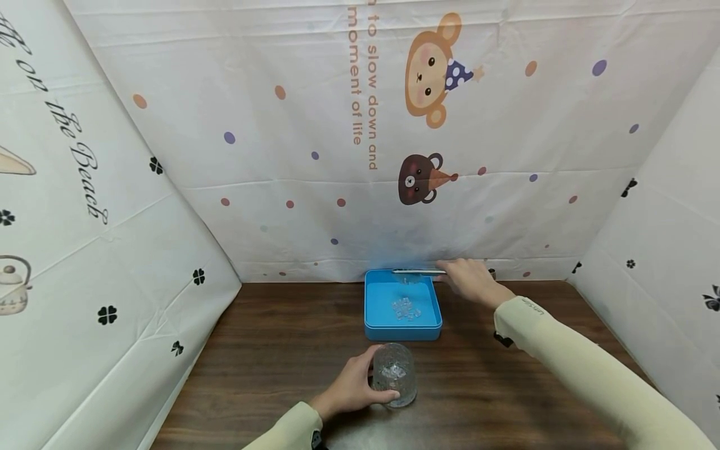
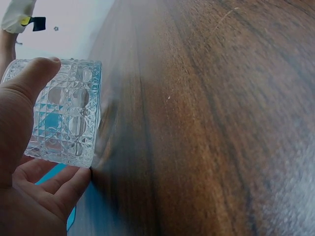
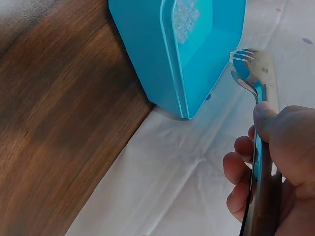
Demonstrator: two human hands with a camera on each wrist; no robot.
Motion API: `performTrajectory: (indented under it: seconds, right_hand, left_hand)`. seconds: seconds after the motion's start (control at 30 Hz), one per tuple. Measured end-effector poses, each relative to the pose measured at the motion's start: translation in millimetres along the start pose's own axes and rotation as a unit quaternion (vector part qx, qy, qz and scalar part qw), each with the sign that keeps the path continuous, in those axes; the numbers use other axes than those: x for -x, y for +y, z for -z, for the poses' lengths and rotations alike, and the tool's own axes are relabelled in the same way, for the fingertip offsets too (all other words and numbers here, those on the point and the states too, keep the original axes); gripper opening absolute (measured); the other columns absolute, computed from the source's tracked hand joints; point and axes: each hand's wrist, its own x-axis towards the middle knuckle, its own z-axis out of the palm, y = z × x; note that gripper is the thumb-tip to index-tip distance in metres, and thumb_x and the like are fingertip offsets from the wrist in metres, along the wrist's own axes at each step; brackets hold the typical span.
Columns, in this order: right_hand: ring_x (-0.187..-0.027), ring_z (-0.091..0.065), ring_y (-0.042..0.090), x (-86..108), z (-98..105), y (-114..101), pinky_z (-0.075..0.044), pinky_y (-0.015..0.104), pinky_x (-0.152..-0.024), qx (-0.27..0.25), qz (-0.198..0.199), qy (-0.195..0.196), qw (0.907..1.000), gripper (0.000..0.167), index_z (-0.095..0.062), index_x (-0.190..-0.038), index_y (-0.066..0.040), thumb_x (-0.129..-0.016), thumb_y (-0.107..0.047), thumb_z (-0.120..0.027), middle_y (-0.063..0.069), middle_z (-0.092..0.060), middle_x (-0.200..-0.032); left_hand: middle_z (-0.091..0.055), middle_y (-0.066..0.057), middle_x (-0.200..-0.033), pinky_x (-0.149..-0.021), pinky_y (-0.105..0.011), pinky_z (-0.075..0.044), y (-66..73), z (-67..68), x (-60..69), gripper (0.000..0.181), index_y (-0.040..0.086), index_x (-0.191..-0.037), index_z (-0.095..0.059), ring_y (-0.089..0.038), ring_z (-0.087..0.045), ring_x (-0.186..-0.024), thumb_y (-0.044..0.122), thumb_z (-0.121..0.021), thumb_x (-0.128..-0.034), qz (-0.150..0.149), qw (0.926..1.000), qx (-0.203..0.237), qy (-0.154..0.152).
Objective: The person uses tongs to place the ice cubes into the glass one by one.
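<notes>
My left hand (image 1: 355, 382) (image 2: 19, 123) curls its thumb and fingers round a clear patterned glass (image 1: 395, 375) (image 2: 66, 115) standing on the wooden table; clear pieces show inside it in the head view. My right hand (image 1: 471, 281) (image 3: 280, 162) grips metal tongs (image 1: 419, 272) (image 3: 263, 172) with a fork-like tip, over the back right of a blue box (image 1: 402, 334) (image 3: 152, 59). Small clear pieces (image 1: 405, 309) (image 3: 185, 20) lie on the box's floor. Whether the tong tips hold a piece, I cannot tell.
The dark wooden table (image 1: 292, 350) (image 3: 59, 113) surrounds the box and glass. White printed cloth (image 1: 315, 156) hangs behind the table, with more cloth at left and right. The box stands near the back edge by the cloth.
</notes>
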Motion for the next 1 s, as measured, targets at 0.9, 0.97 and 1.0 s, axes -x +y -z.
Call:
performTrajectory:
  seconds: [0.9, 0.97, 1.0]
  right_hand:
    - [-0.055, -0.051, 0.010, 17.2, 5.3, 0.1, -0.036, 0.027, -0.045, -0.027, 0.043, 0.035, 0.9981, 0.032, -0.070, -0.126, -0.006, -0.098, -0.023, -0.073, 0.007, -0.071, -0.086]
    - [-0.053, -0.048, 0.009, 21.2, 7.9, -1.7, -0.034, 0.027, -0.045, -0.031, 0.050, 0.039, 0.9975, 0.023, -0.071, -0.116, -0.008, -0.098, -0.022, -0.072, 0.001, -0.065, -0.075]
    - [-0.052, -0.046, 0.008, 23.4, 9.3, -3.0, -0.033, 0.027, -0.044, -0.036, 0.053, 0.040, 0.9971, 0.017, -0.071, -0.110, -0.010, -0.098, -0.022, -0.072, -0.002, -0.060, -0.070]
  left_hand:
    - [-0.062, -0.002, -0.134, -0.091, -0.027, -0.056, -0.2, 0.1, 0.0, 0.079, 0.018, -0.150, -0.044, -0.012, -0.064, -0.114, 0.046, -0.083, -0.0864, -0.006, 0.9999, 0.013, -0.002]
    - [-0.062, -0.001, -0.134, -0.091, -0.027, -0.056, -0.4, 0.1, -0.2, 0.079, 0.018, -0.150, -0.044, -0.011, -0.064, -0.115, 0.046, -0.083, -0.0863, -0.005, 0.9999, 0.012, -0.002]
    - [-0.062, -0.001, -0.134, -0.091, -0.027, -0.056, -0.6, 0.0, -0.4, 0.079, 0.019, -0.150, -0.045, -0.011, -0.064, -0.115, 0.046, -0.083, -0.0862, -0.004, 0.9999, 0.010, -0.002]
